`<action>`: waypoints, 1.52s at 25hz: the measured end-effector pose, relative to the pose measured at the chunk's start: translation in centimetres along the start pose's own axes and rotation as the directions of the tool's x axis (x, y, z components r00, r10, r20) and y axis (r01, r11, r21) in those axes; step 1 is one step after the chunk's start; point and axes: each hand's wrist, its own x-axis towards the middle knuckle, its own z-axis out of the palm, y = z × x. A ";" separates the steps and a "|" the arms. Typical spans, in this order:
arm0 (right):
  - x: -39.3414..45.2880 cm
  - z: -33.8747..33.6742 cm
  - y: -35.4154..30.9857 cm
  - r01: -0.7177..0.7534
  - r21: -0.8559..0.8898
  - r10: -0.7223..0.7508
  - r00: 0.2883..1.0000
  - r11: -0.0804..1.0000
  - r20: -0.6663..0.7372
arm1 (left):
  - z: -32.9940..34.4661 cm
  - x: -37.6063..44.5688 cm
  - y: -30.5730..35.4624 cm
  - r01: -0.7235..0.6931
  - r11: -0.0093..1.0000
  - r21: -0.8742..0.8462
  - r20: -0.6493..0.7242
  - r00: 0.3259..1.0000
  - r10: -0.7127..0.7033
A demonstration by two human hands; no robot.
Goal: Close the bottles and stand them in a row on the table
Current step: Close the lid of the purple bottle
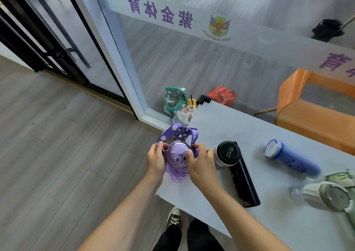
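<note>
Both of my forearms reach forward from the near edge, bare, converging on the purple bottle [177,163] at the left corner of the worktop [249,127]. My left hand [156,159] cups its left side, fingers curled round the rim of the lid. My right hand [201,164] grasps the right side, thumb pressed on the domed lid and fingers wrapped behind it. That lid is smooth, glossy, translucent plastic with a small cartoon face printed on top; a woven purple strap [179,133] with printed figures loops up on the far side of it. The body below is see-through violet.

To the right, apart from my hands, a black flask [237,172] stands, cylindrical and shiny, with a round cap bearing small lettering. Farther right a blue bottle [290,159] with a matte body and pale cap stands too. At the right edge is a pale green bottle [330,197] with a wide ridged lid. The worktop is flat, light grey and plain.
</note>
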 end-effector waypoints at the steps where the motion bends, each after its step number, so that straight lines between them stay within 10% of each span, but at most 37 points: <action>1: 0.1 0.0 -0.1 -0.013 -0.014 0.013 1.000 1.000 0.005 | -0.2 -0.1 -0.2 0.021 1.000 -0.015 -0.006 1.000 -0.021; 10: -0.9 -0.3 -0.9 0.046 -0.138 -0.043 0.999 0.989 0.027 | -3.0 -1.7 1.8 0.035 0.949 0.312 -0.043 0.999 -0.022; 14: 0.7 0.2 -2.0 -0.113 -0.137 0.143 0.962 0.984 0.231 | -2.8 -3.0 1.6 0.054 0.979 0.198 0.215 0.972 -0.097; 26: 12.3 -4.3 -7.3 -0.279 -0.070 0.286 0.906 0.958 0.312 | 4.2 4.7 6.2 0.023 0.994 0.108 0.278 0.959 -0.052; 38: 21.7 -13.3 -0.7 -0.382 0.415 0.373 0.922 0.826 0.108 | 19.6 9.8 9.8 -0.025 0.965 0.261 0.543 0.831 -0.125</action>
